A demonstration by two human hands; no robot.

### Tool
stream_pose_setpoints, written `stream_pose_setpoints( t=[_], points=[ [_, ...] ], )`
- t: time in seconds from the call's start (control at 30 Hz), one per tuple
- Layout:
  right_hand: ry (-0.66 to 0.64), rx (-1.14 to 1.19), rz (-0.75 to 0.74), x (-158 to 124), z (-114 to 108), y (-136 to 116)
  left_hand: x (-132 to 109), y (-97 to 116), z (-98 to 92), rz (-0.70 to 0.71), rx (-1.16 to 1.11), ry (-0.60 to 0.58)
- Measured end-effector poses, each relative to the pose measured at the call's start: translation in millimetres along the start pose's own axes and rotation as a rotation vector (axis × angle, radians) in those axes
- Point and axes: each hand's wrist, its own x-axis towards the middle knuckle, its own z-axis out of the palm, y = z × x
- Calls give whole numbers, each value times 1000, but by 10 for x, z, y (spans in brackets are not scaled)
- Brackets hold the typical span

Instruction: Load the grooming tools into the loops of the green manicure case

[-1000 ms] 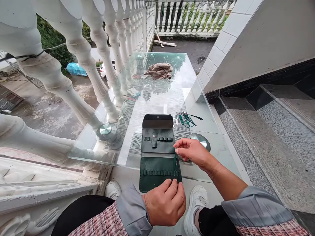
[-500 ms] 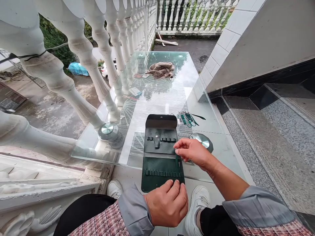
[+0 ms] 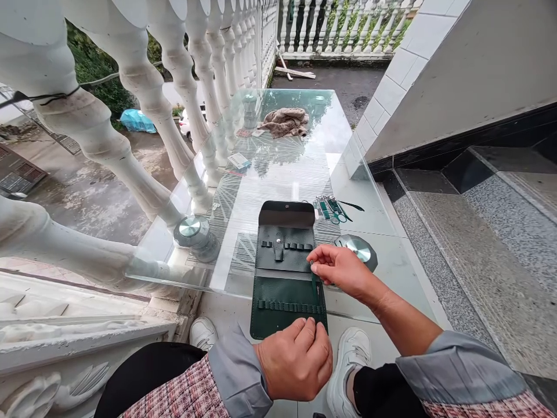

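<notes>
While my left hand (image 3: 300,360) clasps the case (image 3: 278,325), my right hand (image 3: 342,269) pinches one tool (image 3: 314,281); other tools (image 3: 333,209) lie outside.

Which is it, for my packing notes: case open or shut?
Open: the green case lies unfolded, its flap extended and loops exposed.

"What's around?"
"A terrace. White balusters (image 3: 145,84) run down the left, dark greenery (image 3: 96,72) showing between them, and another white railing (image 3: 333,56) closes the far end."
"And the right side?"
"A plain greyish wall (image 3: 474,75) edged with white tiles (image 3: 404,69), then speckled stone steps (image 3: 496,232) below black skirting (image 3: 478,138)."
"Any furniture?"
"A glass-topped bench (image 3: 270,186) on chunky faceted legs (image 3: 195,244). Pale floor tiles (image 3: 230,316) lie beneath; soft daylight and foliage reflect in its glass."
</notes>
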Motion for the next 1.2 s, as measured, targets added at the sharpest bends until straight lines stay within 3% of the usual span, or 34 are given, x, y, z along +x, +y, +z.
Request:
stream_pose_setpoints(
  t=[0.57,0.73,0.93,1.07,1.2],
  points=[
    [14,-17,68,-57,-34,-2,0,14,16,16,1,-10],
    [94,-36,56,-49,59,107,12,7,6,-4,7,22],
    [-10,-371,-71,-138,67,109,7,3,15,-46,12,58],
    [19,-630,-254,-226,-30,59,4,3,21,-46,21,46],
    [-1,-727,-448,-275,-106,85,16,-16,-1,-36,-2,40]
  ],
)
